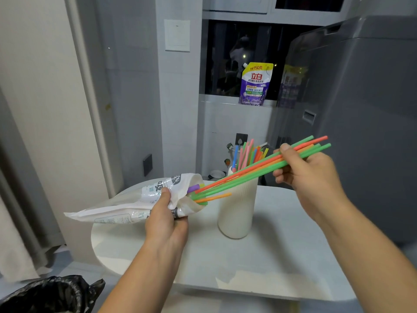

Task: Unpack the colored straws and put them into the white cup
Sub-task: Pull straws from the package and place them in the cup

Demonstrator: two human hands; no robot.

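My left hand (165, 219) grips a clear and white plastic straw bag (126, 205) near its open mouth, held roughly level above the table. My right hand (309, 175) pinches a bundle of several green, orange and red straws (255, 171) that stretches from the bag's mouth up to the right, its lower ends still inside the bag. A purple straw end and a short orange one also poke out of the bag. The tall ribbed white cup (239, 213) stands behind the bundle and holds several upright straws (248, 154) in pink, blue, green and yellow.
The cup stands on a round white table (259, 263). A black bin bag (49, 294) sits at the lower left. A purple detergent pouch (256, 84) leans on the window ledge, and a grey appliance (361, 109) rises close on the right.
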